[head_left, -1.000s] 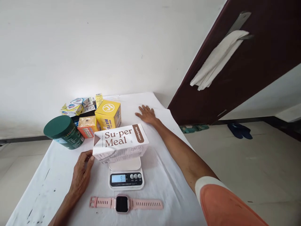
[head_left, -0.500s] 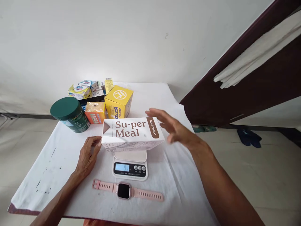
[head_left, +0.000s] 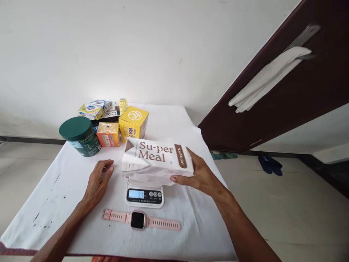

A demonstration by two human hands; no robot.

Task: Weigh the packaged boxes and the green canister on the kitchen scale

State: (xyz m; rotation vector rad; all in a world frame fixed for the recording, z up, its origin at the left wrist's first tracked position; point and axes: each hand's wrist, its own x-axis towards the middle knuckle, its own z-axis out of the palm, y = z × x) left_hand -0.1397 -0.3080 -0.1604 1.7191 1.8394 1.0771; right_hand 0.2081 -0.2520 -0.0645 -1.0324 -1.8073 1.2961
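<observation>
A white and brown "Su-per Meal" box (head_left: pixel 155 160) lies on a small white kitchen scale (head_left: pixel 144 194) whose display reads 91. My right hand (head_left: pixel 200 174) grips the box's right end, thumb under the near edge. My left hand (head_left: pixel 98 182) rests on the white cloth just left of the box, fingers loosely curled, apart from it and holding nothing. A pink smartwatch (head_left: pixel 140 220) lies flat in front of the scale.
At the back left of the white-covered table (head_left: pixel 68 203) stand a green-lidded can (head_left: pixel 80 136), an orange box (head_left: pixel 108 134), a yellow box (head_left: pixel 133 123) and several small packs (head_left: pixel 94 109). A dark door (head_left: pixel 286 91) with a white cloth hangs open at right. Shoes lie on the floor.
My right hand came back from the far side of the table and took hold of the box's right end. My left hand let go of the box's left end and drew slightly away.
</observation>
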